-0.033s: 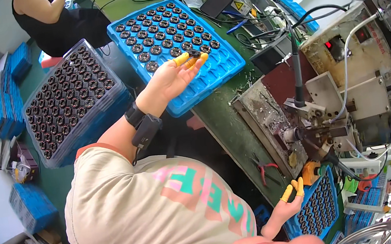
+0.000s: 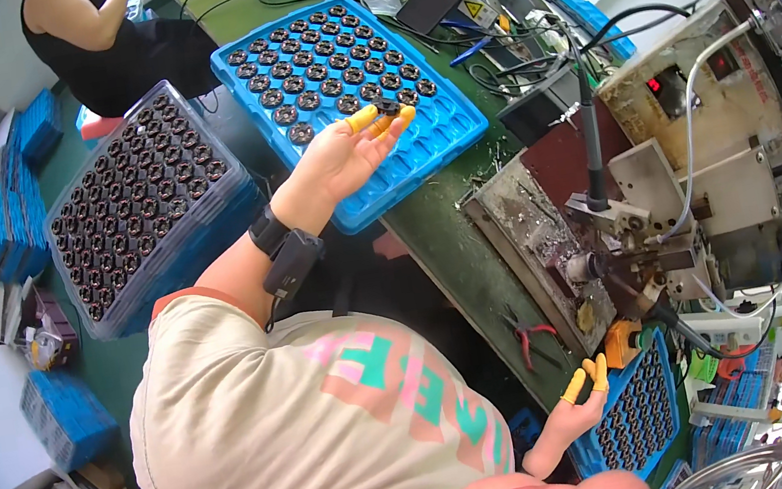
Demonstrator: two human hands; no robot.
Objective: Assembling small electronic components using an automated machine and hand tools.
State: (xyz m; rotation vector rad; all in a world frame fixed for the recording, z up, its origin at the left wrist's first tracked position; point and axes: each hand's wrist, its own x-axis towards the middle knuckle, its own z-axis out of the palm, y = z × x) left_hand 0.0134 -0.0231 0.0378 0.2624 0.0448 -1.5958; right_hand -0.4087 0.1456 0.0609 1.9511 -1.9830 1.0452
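My left hand (image 2: 353,157), with yellow finger cots on, is closed on a small black round part (image 2: 387,106) above the blue tray (image 2: 356,211). Rows of black ring-shaped parts with coppery bits, like small motor stators, fill the tray's far side; several pockets nearest my wrist hold none. A strap with a dark box (image 2: 293,262) sits on my left wrist. Low on the right, my right hand (image 2: 578,415) has its cotted fingers apart and holds nothing. Its fingertips are beside an orange box (image 2: 620,346) with a green button; whether they touch is unclear.
A greasy metal machine (image 2: 633,239) with hoses stands on the right of the green bench. Red-handled pliers (image 2: 527,341) lie before it. Left is a clear-sided crate (image 2: 238,202) of similar parts; another blue tray (image 2: 666,375) is by my right hand. A person (image 2: 113,43) sits beyond.
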